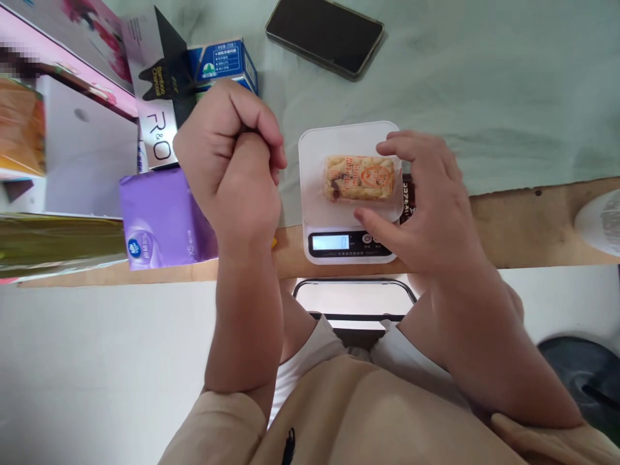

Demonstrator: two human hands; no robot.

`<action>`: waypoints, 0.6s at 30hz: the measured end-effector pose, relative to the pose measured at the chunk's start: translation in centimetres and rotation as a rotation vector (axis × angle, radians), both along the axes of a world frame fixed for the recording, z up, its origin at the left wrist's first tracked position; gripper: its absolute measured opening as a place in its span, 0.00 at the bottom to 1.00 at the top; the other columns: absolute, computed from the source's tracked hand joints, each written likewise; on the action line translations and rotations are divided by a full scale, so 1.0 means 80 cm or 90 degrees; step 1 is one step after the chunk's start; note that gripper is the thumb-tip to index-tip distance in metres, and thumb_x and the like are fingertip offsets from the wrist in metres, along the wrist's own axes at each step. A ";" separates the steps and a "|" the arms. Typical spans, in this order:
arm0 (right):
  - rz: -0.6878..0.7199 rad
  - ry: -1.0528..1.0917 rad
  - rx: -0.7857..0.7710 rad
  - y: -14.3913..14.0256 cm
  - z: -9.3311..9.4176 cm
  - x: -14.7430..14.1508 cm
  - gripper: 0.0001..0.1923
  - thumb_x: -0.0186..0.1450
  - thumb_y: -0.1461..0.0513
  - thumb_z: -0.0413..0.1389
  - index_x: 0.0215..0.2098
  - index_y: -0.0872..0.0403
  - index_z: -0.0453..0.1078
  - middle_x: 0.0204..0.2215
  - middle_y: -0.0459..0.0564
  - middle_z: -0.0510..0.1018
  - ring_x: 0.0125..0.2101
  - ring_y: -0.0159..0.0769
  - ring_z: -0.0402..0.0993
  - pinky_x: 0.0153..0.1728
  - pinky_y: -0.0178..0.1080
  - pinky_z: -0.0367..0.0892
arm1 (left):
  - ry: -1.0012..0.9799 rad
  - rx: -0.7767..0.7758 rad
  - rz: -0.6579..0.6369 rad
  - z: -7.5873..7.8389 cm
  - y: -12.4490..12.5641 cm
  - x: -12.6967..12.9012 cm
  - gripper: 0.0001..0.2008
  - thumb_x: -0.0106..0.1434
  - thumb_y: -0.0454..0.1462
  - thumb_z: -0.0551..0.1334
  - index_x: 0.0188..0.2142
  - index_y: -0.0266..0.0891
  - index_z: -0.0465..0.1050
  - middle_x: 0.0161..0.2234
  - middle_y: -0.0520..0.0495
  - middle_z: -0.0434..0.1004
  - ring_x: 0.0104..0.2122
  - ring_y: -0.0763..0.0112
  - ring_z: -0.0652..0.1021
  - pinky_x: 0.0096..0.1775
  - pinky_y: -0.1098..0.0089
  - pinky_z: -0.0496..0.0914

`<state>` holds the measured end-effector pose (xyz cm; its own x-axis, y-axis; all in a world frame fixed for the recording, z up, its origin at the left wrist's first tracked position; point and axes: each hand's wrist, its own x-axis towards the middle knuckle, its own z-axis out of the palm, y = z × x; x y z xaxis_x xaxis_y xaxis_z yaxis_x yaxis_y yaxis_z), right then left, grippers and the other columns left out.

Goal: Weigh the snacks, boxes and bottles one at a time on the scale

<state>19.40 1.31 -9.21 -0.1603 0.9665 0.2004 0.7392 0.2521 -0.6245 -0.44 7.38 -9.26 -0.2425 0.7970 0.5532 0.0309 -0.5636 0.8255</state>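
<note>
A white kitchen scale (314, 213) sits at the table's front edge, its small display lit but too faint to read. On its platform lies a wrapped snack bar (359, 179) in clear film with orange print. My right hand (426, 194) is around the right side of the scale, thumb and fingers apart on either side of the bar's right end; whether they touch it I cannot tell. Left of the scale, my left hand (237, 161) is curled into a fist in the air, and its inner side is hidden. A dark wrapper (407, 197) peeks out beneath my right hand.
A black phone (324, 35) lies at the back. To the left stand a purple pack (165, 219), a blue box (225, 61), a black-and-white box (157, 90) and a clear-topped orange package (19, 129). A white rounded object (600, 223) is at the right edge.
</note>
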 end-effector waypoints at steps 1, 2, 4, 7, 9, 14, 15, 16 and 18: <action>-0.006 -0.008 -0.011 0.000 -0.001 -0.003 0.27 0.65 0.58 0.61 0.62 0.48 0.66 0.65 0.58 0.72 0.67 0.51 0.68 0.68 0.62 0.66 | 0.000 -0.001 -0.001 0.001 0.000 -0.001 0.19 0.51 0.20 0.49 0.24 0.40 0.73 0.19 0.56 0.66 0.16 0.80 0.59 0.19 0.71 0.51; -0.011 -0.015 -0.015 0.001 -0.003 -0.006 0.27 0.64 0.59 0.61 0.61 0.48 0.66 0.65 0.57 0.72 0.66 0.51 0.68 0.68 0.63 0.65 | 0.000 -0.003 0.000 0.001 -0.001 -0.001 0.19 0.51 0.20 0.49 0.24 0.40 0.74 0.19 0.56 0.66 0.16 0.80 0.59 0.19 0.71 0.51; -0.019 -0.030 -0.021 0.002 -0.006 -0.010 0.26 0.64 0.60 0.60 0.61 0.49 0.68 0.62 0.57 0.74 0.64 0.51 0.70 0.67 0.63 0.65 | 0.004 -0.012 0.003 0.001 -0.002 -0.004 0.18 0.51 0.20 0.50 0.24 0.40 0.74 0.19 0.56 0.66 0.16 0.79 0.60 0.20 0.70 0.53; -0.027 -0.059 -0.007 0.005 -0.006 -0.010 0.22 0.65 0.61 0.59 0.58 0.48 0.70 0.56 0.56 0.78 0.57 0.49 0.75 0.63 0.62 0.70 | 0.007 -0.012 0.014 0.001 -0.003 -0.007 0.19 0.51 0.20 0.50 0.24 0.39 0.74 0.19 0.55 0.65 0.16 0.80 0.59 0.22 0.70 0.55; -0.030 -0.060 0.057 0.007 -0.004 0.000 0.20 0.65 0.59 0.60 0.56 0.49 0.72 0.52 0.54 0.79 0.54 0.46 0.77 0.58 0.58 0.74 | 0.007 -0.016 0.021 0.000 -0.004 -0.009 0.19 0.51 0.20 0.49 0.24 0.39 0.74 0.19 0.56 0.64 0.16 0.80 0.58 0.23 0.71 0.55; -0.161 -0.083 0.167 0.012 -0.010 0.068 0.27 0.61 0.54 0.64 0.56 0.53 0.71 0.53 0.57 0.78 0.55 0.51 0.80 0.48 0.52 0.78 | 0.018 -0.001 0.012 -0.002 -0.002 -0.012 0.20 0.50 0.19 0.49 0.24 0.38 0.74 0.19 0.55 0.66 0.16 0.82 0.61 0.22 0.73 0.53; -0.194 -0.106 0.159 0.012 -0.016 0.084 0.27 0.60 0.54 0.64 0.56 0.53 0.72 0.53 0.58 0.77 0.55 0.52 0.79 0.48 0.53 0.78 | 0.019 0.010 0.010 -0.002 -0.002 -0.013 0.20 0.50 0.18 0.49 0.24 0.38 0.74 0.19 0.56 0.67 0.16 0.82 0.61 0.22 0.73 0.52; -0.219 -0.130 0.145 0.012 -0.024 0.099 0.28 0.58 0.54 0.64 0.55 0.53 0.72 0.53 0.58 0.77 0.55 0.52 0.79 0.49 0.54 0.78 | 0.020 0.018 0.008 -0.002 -0.001 -0.012 0.20 0.50 0.18 0.48 0.24 0.38 0.74 0.19 0.56 0.67 0.16 0.83 0.61 0.21 0.73 0.52; -0.266 -0.170 0.113 0.011 -0.040 0.123 0.28 0.55 0.55 0.64 0.53 0.53 0.73 0.51 0.58 0.77 0.54 0.51 0.78 0.52 0.56 0.77 | 0.018 0.015 0.003 -0.002 0.000 -0.010 0.20 0.50 0.18 0.48 0.24 0.38 0.74 0.20 0.55 0.67 0.17 0.82 0.61 0.22 0.72 0.52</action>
